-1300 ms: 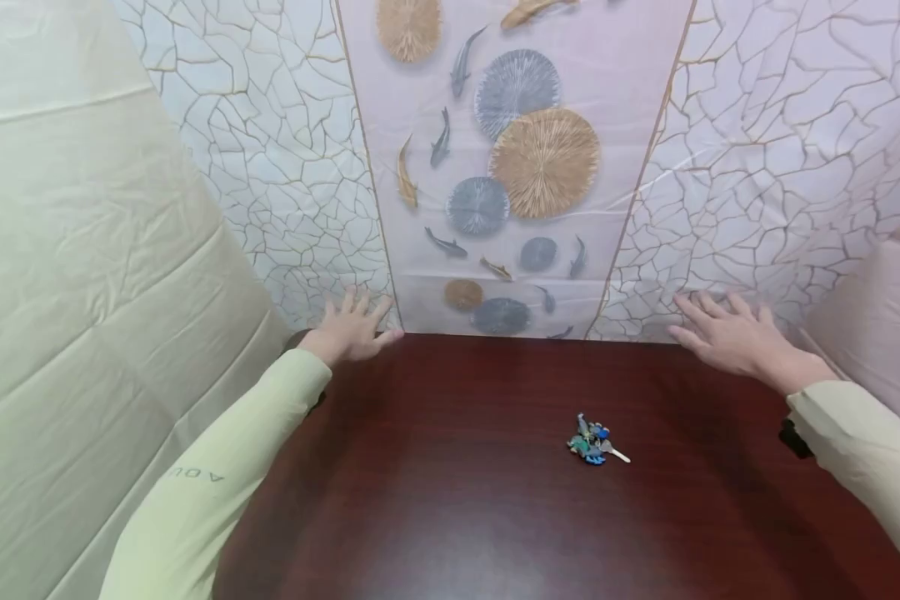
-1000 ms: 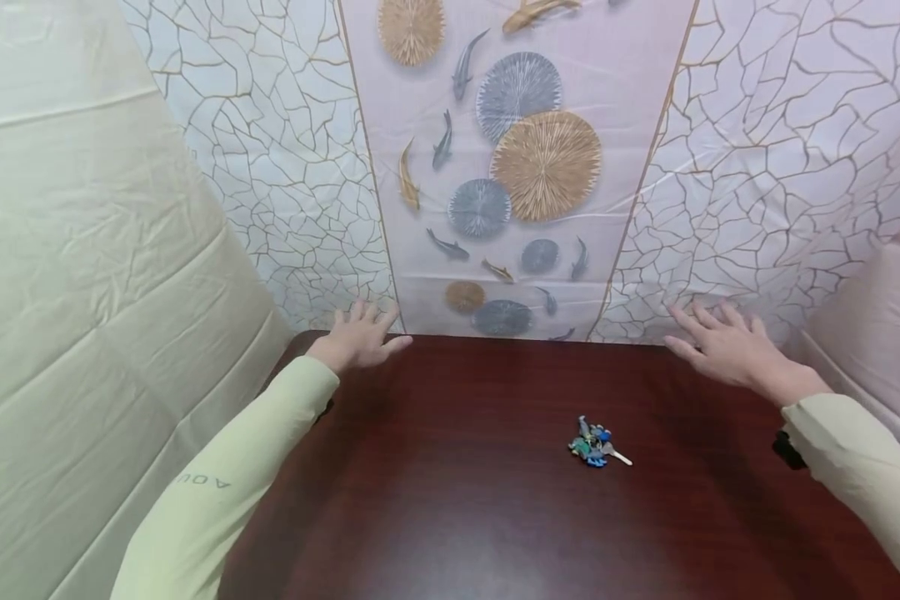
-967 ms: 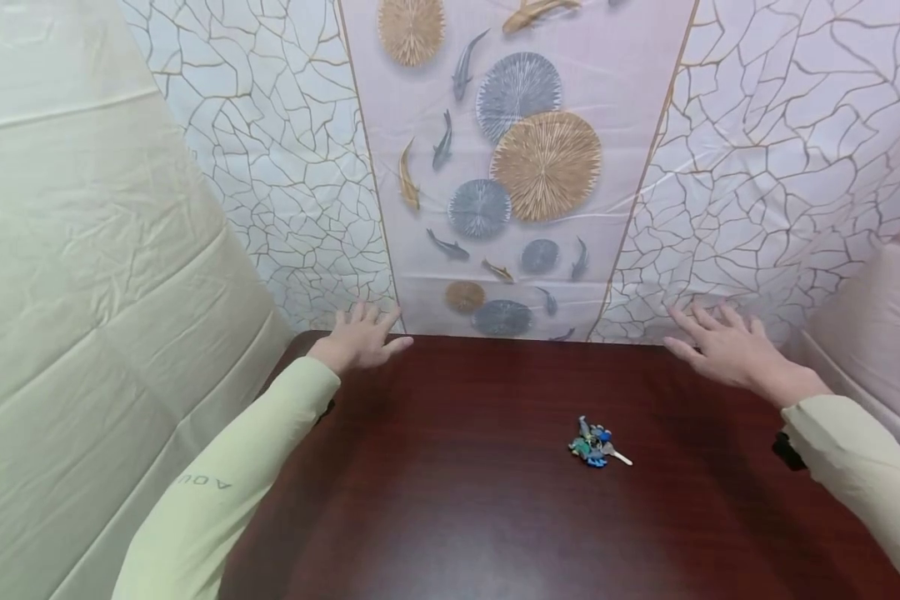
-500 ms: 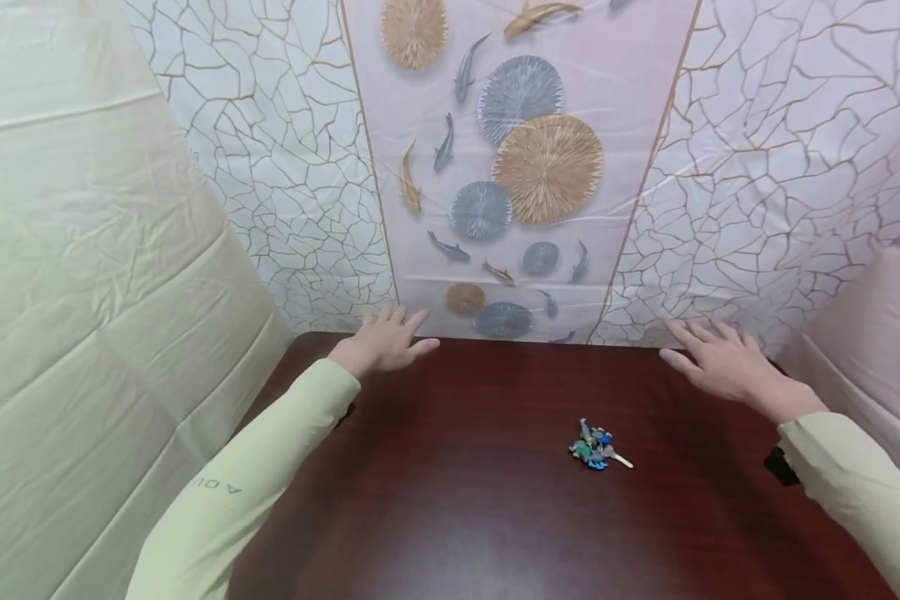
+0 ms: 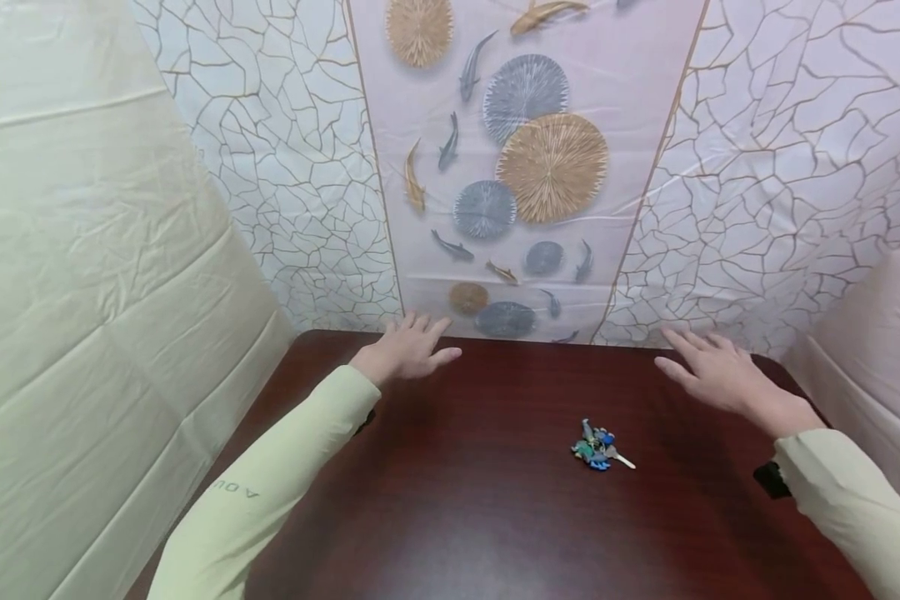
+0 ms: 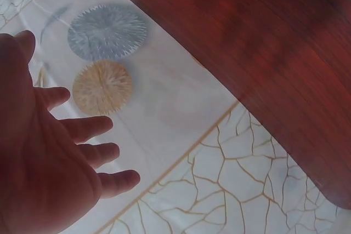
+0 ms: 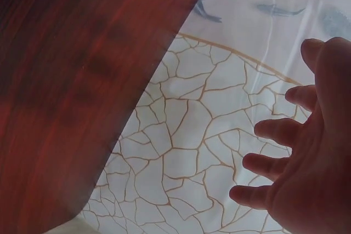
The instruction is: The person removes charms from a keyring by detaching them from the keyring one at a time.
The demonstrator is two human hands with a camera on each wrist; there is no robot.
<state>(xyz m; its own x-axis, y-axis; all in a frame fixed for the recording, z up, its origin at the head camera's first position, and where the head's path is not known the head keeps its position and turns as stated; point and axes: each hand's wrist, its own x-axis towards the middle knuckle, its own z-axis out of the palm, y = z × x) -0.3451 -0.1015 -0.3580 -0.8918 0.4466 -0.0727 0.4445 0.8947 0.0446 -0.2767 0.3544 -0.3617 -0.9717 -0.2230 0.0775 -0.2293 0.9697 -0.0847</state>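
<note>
Bunch of keys [image 5: 594,447] lying flat on dark red-brown desk [image 5: 465,500].

L to R: left hand [image 5: 405,350] by the far edge, fingers spread, grip wide, holding nothing. Keys sit right of the desk's middle, well apart from that hand: a compact, jumbled cluster of blue, green and grey pieces; one grey piece juts toward the far edge, one pale, straight blade points right, slightly toward the near side. Finer detail too small to tell. Right hand [image 5: 720,377] near the far edge, fingers likewise spread, grip wide, empty.
</note>
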